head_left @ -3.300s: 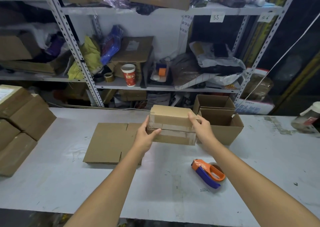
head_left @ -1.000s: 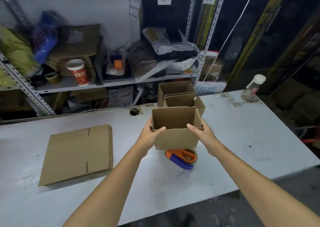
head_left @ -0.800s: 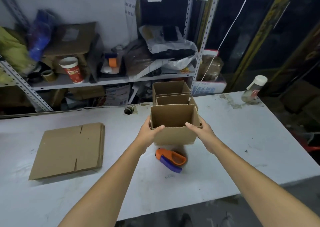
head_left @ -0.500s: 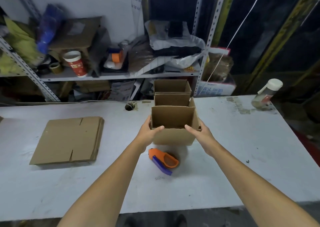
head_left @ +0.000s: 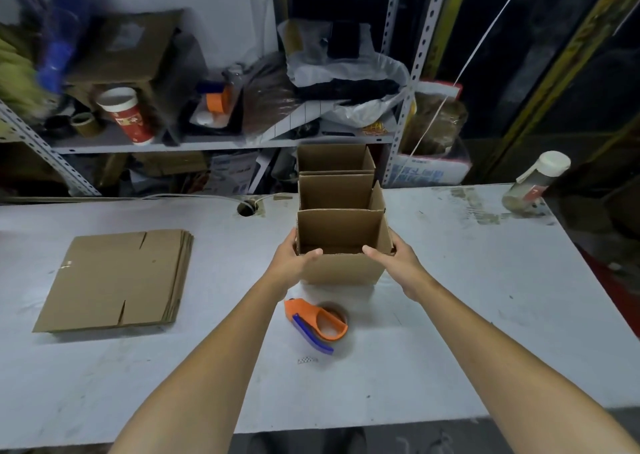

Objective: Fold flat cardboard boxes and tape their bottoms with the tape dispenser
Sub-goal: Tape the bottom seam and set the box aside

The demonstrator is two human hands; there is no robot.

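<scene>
An upright open-topped cardboard box stands on the white table. My left hand grips its left side and my right hand its right side, thumbs over the near rim. Directly behind it stand two more folded boxes in a row, the nearest one touching it. An orange and blue tape dispenser lies on the table just in front of the held box, between my forearms. A stack of flat cardboard boxes lies at the left.
A plastic bottle with a white cap stands at the table's far right corner. A cable hole sits left of the box row. Behind the table, metal shelves hold a red paper cup, bags and cartons.
The box was turned from taped bottom facing me to opening up, then carried right and set down in line with the two boxes behind it. Both hands still hold it.
</scene>
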